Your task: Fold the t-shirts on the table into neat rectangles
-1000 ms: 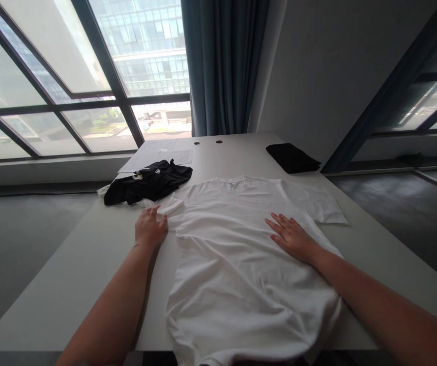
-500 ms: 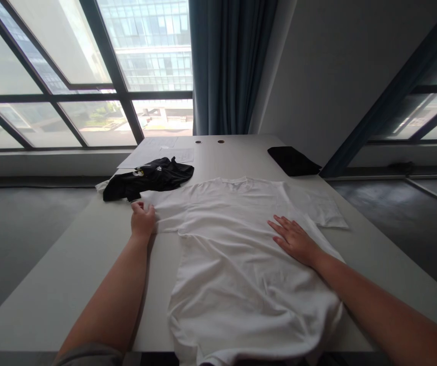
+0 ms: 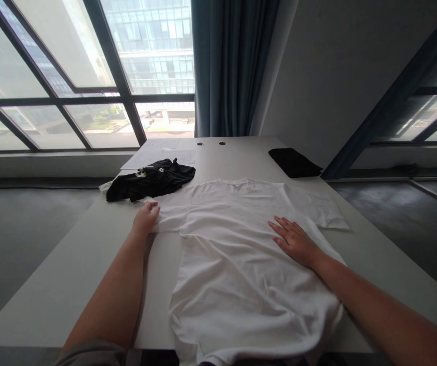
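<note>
A white T-shirt (image 3: 233,264) lies spread on the white table (image 3: 69,284), its collar toward the far end and its hem hanging over the near edge. Both sleeves stretch out sideways, and wrinkles run across the body. My left hand (image 3: 146,217) is at the end of the left sleeve, fingers closed on the fabric edge. On the right side of the shirt's chest, my right hand (image 3: 293,239) rests flat with its fingers spread.
Beyond my left hand lies a crumpled black garment (image 3: 153,179), with paper sheets (image 3: 180,155) behind it. A folded black cloth (image 3: 294,162) sits at the table's far right. Windows and a blue curtain (image 3: 231,71) stand behind.
My left hand has shifted slightly right and its fingers have turned inward over the sleeve end. My right hand stays in place on the shirt.
</note>
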`<state>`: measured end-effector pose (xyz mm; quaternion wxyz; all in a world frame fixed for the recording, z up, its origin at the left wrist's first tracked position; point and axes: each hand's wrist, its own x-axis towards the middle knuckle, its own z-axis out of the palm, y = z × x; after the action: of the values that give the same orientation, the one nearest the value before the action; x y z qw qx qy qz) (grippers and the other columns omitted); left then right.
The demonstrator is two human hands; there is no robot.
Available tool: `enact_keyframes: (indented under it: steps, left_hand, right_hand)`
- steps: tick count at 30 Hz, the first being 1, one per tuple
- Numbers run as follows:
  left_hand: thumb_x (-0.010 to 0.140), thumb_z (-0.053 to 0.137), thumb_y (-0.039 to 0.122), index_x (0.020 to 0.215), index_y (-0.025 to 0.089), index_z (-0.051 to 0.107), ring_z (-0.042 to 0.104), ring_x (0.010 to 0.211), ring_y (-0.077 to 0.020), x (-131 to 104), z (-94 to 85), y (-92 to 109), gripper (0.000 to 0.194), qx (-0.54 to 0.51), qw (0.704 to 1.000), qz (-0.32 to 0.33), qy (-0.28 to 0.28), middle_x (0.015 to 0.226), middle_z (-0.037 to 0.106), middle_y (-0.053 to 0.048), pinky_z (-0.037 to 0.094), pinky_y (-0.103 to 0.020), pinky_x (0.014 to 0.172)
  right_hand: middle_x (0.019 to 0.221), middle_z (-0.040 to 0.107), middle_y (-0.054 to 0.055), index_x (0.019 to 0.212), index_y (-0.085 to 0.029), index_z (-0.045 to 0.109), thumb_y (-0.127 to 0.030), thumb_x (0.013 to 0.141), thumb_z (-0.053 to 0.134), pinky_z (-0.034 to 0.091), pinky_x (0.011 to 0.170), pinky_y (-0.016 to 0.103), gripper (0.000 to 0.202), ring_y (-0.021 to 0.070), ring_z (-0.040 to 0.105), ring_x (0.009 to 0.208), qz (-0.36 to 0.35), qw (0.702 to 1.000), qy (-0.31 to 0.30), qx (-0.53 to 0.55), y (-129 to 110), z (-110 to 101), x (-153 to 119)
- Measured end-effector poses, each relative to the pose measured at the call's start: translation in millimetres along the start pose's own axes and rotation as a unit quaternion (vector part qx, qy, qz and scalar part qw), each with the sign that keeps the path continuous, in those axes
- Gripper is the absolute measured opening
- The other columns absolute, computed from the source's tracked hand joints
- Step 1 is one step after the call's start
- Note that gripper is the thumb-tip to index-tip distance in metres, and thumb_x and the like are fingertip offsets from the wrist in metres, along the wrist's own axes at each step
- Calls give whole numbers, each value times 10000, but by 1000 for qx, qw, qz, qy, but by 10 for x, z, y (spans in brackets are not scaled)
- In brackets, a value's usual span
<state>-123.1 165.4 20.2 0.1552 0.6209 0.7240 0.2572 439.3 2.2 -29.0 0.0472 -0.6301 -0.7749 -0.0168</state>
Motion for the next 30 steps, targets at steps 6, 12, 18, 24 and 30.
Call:
enact_keyframes:
  steps: [6,12,18,24,30]
  left_hand:
    - [887,585,303,1422,197,612,647,1249,-273,203,-29,451,546,-44,991,128,23,1412,661,-109,481,-379,1124]
    - [924,579,348,1594,154,421,438,1500,-303,34,259,1424,716,45,957,275,-83,1630,448,-157,376,-396,1223]
    - [1022,426,608,1689,323,179,476,1466,-336,-391,820,1777,767,164,945,234,-161,1723,289,-124,423,-469,1153]
    - [1051,340,564,1624,328,393,201,1598,-360,-368,1165,1491,622,240,934,219,-152,1738,269,-70,170,-561,1269]
    - [1023,329,622,1653,355,326,158,1601,-419,-73,1338,1582,684,234,939,178,-180,1759,190,-75,133,-613,1258]
  right_hand:
    - [1682,378,98,1602,-297,449,-470,1047,397,309,1236,568,583,327,348,1548,1,1000,3,-2,-16,-6,1]
    - [1684,372,103,1599,-286,456,-460,1050,394,300,1241,568,580,329,354,1545,2,1000,4,3,-52,-55,1]
    - [1694,354,101,1600,-280,457,-468,1048,412,273,1257,555,585,323,326,1559,11,1000,-1,12,-69,-78,3]
    - [1705,328,100,1615,-288,430,-474,1053,407,240,1270,562,592,327,294,1572,13,1000,-10,14,-70,-65,2]
    - [1731,256,92,1643,-306,370,-496,1056,386,221,1272,582,617,333,243,1589,19,999,-33,11,-67,-62,103]
